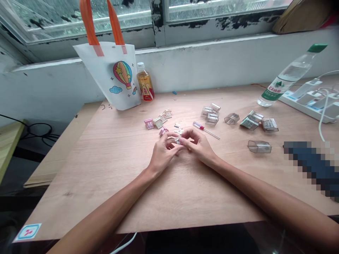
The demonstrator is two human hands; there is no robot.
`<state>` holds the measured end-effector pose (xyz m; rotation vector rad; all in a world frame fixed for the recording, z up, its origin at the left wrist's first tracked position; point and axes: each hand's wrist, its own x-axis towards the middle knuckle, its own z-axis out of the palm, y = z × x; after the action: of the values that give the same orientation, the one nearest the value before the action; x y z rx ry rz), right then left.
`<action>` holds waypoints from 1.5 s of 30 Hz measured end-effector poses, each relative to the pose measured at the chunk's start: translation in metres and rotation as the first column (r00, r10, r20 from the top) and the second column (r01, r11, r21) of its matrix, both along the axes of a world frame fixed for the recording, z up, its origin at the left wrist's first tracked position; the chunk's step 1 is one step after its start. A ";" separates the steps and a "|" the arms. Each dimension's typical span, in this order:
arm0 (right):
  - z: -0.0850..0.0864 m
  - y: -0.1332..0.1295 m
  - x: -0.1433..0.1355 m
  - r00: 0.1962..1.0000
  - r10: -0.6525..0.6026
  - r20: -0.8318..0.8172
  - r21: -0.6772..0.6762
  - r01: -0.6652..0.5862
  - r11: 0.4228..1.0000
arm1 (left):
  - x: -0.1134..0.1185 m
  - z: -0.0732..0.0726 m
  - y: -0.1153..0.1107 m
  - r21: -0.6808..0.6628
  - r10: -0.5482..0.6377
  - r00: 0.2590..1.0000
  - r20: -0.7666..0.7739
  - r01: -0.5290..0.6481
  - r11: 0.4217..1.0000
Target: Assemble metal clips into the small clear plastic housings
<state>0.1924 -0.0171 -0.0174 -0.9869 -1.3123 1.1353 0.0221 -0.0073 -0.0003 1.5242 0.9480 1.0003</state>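
Observation:
My left hand [164, 150] and my right hand [199, 145] meet over the middle of the table, both pinching a small pale sharpener insert [177, 140] between thumbs and fingertips. The fingers hide part of it. Just beyond lie several small metal blades [177, 125]. A pink sharpener insert [163, 131] sits close to my left fingers, and another pink one [149, 123] stands further left beside cream inserts [158, 122]. Past my right hand rests a screwdriver [206, 130] with a clear and red handle.
Clear sharpener cases [212, 119] lie at the back right, with another case [259, 146] nearer. A tilted water bottle [287, 79] and a power strip [304, 102] stand far right. A white bag [106, 77] and a drink bottle [145, 83] stand back left. A pixelated dark object [312, 165] lies right.

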 end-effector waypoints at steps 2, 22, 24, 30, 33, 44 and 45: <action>-0.002 0.001 0.001 0.998 0.060 -0.026 -0.025 -0.061 0.998 | 0.000 0.000 0.000 0.011 -0.019 1.000 -0.001 0.019 1.000; -0.012 0.034 0.045 0.658 -0.206 0.724 0.302 -0.034 0.953 | -0.013 0.004 0.018 -0.015 0.087 0.995 -0.039 -0.088 0.996; -0.012 0.035 0.043 0.619 -0.220 0.754 0.312 -0.043 0.949 | -0.012 0.004 0.017 -0.014 0.084 0.995 -0.048 -0.085 0.996; -0.013 0.038 0.038 0.551 -0.231 0.802 0.318 -0.066 0.946 | -0.010 0.005 0.016 -0.032 0.079 0.995 -0.060 -0.081 0.996; -0.013 0.043 0.038 0.567 -0.253 0.784 0.336 -0.044 0.941 | -0.010 0.005 0.016 -0.033 0.076 0.995 -0.065 -0.079 0.996; -0.020 0.081 0.045 0.711 -0.152 0.686 0.332 -0.120 0.935 | -0.012 0.001 0.018 -0.043 0.004 0.998 -0.061 -0.006 0.999; -0.019 0.080 0.044 0.714 -0.144 0.685 0.328 -0.125 0.936 | -0.011 0.001 0.018 -0.041 -0.004 0.998 -0.061 0.002 0.999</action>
<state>0.2368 0.0633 -0.0368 -1.1978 -2.0363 0.4528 0.0107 0.0104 0.0002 1.5293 1.0024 0.9316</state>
